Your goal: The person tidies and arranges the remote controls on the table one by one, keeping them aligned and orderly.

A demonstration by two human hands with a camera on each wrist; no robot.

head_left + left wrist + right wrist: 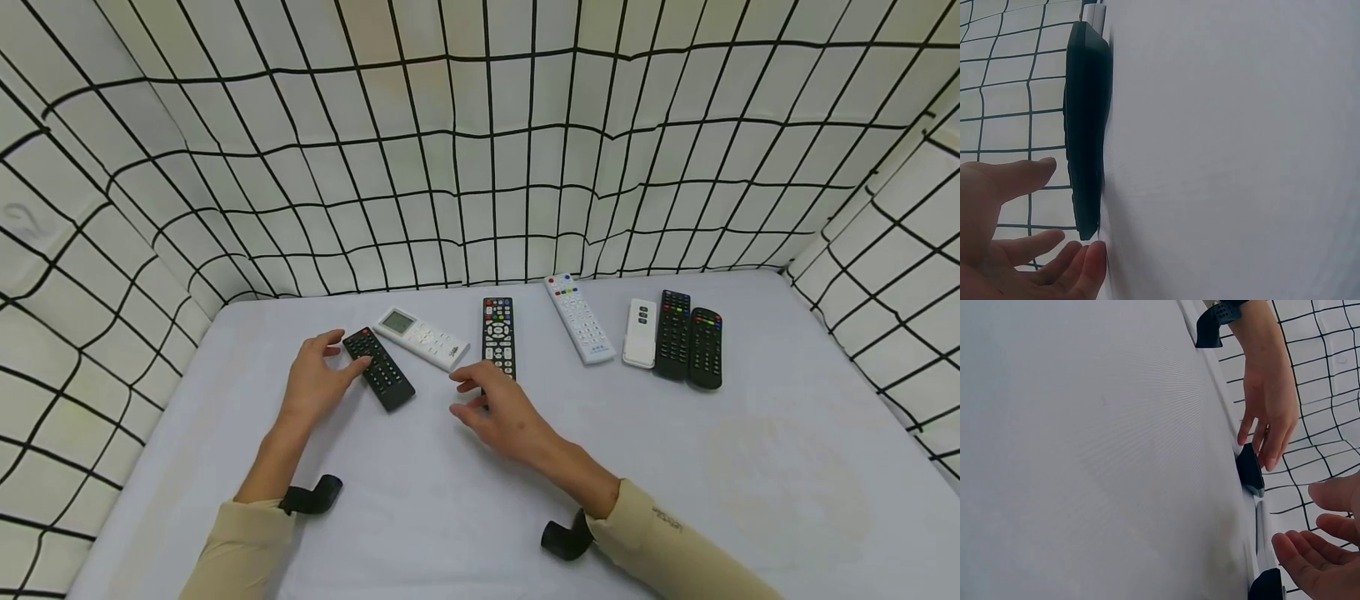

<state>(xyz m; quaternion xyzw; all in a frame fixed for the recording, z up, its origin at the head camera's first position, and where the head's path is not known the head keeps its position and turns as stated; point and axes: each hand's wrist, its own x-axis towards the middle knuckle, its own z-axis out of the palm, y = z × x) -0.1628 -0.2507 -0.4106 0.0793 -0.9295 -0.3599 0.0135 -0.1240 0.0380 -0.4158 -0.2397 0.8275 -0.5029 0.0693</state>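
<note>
My left hand is beside a black remote control lying slanted at the left of the table. Its thumb overlaps the remote's buttons in the head view. In the left wrist view the thumb stands apart from the remote's button side, with the fingers curving close to its end. My right hand hovers over the near end of another black remote, hiding part of it; thumb and fingers are loosely bent with nothing between them. A white remote with a small screen lies between the hands.
Farther right lie a long white remote, a short white one and two black ones, one longer and one rounded. White walls with black netting enclose the white-covered table at the back and sides.
</note>
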